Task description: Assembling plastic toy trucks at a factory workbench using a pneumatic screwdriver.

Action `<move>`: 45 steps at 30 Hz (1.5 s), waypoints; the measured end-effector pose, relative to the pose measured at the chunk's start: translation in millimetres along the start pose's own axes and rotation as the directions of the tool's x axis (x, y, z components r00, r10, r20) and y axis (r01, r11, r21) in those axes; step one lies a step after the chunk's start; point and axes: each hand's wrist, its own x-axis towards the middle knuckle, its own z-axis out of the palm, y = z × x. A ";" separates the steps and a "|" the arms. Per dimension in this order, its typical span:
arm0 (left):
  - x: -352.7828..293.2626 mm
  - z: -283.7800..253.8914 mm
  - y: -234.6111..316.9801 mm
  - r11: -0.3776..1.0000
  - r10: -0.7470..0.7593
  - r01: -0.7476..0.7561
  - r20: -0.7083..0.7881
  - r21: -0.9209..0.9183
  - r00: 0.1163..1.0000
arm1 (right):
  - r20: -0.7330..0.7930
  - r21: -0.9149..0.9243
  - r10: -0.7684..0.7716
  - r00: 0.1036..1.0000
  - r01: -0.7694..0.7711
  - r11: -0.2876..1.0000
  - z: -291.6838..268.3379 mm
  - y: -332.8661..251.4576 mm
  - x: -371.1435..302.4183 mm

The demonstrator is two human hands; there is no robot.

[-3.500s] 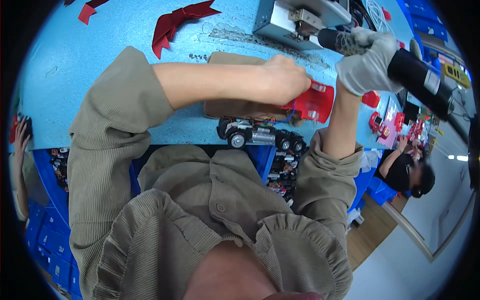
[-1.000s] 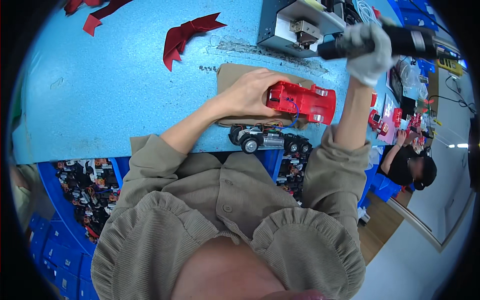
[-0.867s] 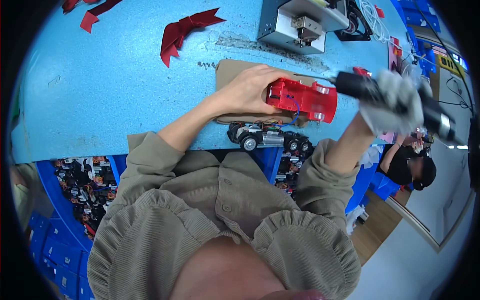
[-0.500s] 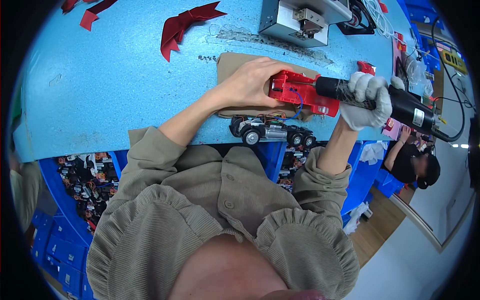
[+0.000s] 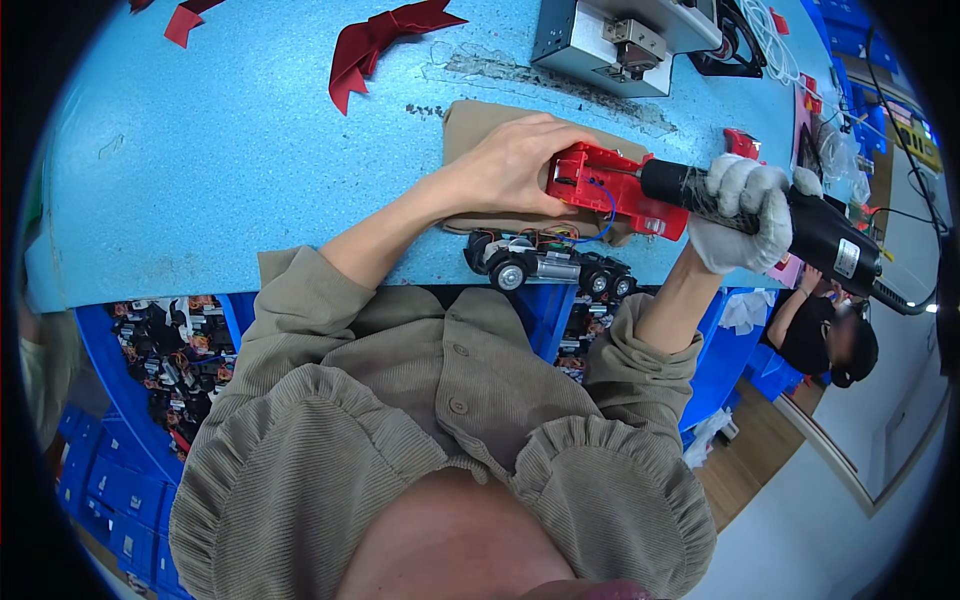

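Observation:
My bare left hand (image 5: 515, 165) grips the left end of a red plastic toy truck cab (image 5: 648, 212), its hollow inside facing up. In my gloved right hand (image 5: 745, 215) is a black electric screwdriver (image 5: 820, 232), held nearly level. Its thin bit reaches left into the red shell; the bit's tip is hard to make out. A blue wire runs from the shell to a black and silver toy truck chassis (image 5: 550, 262) on wheels, which stands at the table's near edge. Under the shell lies a folded tan cloth pad (image 5: 480, 125).
Dark red ribbon bows (image 5: 375, 45) lie on the blue table (image 5: 200, 180). A grey metal machine (image 5: 610, 50) stands at the back. Below the near edge, a blue bin (image 5: 120, 385) holds many chassis parts. Another person (image 5: 830, 340) works at the right.
The whole view has shifted slightly, so the table things sit a little farther right. Both hands keep their hold, and the screwdriver still points into the red shell.

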 end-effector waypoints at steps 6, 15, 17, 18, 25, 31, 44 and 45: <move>-0.5 5.5 -3.9 1.000 0.022 -0.022 -0.011 0.014 1.000 | 0.068 -0.029 0.020 0.997 -0.018 0.999 8.6 4.4 0.5; -3.4 2.2 -1.0 1.000 -0.018 0.017 0.012 0.026 1.000 | 0.148 -0.266 -0.040 0.988 0.079 0.961 37.4 20.5 -9.0; -1.4 1.8 2.6 1.000 -0.007 0.007 0.017 0.019 1.000 | 0.104 -0.323 -0.073 0.992 0.104 0.941 44.8 19.7 -15.7; -1.4 2.8 4.3 1.000 0.008 -0.008 0.027 0.025 1.000 | 0.060 -0.379 -0.101 0.993 0.116 0.918 49.0 17.5 -19.1; 3.1 -2.7 11.4 0.995 -0.018 0.015 0.033 0.094 0.999 | -0.138 -0.440 -0.313 0.940 0.225 0.869 42.5 -47.7 4.9; 7.4 0.9 10.5 0.998 0.009 -0.014 0.065 0.067 0.998 | -0.388 -0.914 -0.120 0.914 -0.365 0.179 -57.5 -47.9 -56.5; -10.6 -12.7 40.1 0.976 0.178 -0.185 0.072 0.113 0.981 | -0.572 -0.469 0.181 0.800 -0.500 0.728 -52.9 -27.7 -201.8; -3.2 -24.7 51.8 0.929 0.282 -0.307 0.142 0.207 0.949 | -0.576 -0.447 0.215 0.789 -0.523 0.726 -46.3 -20.2 -206.8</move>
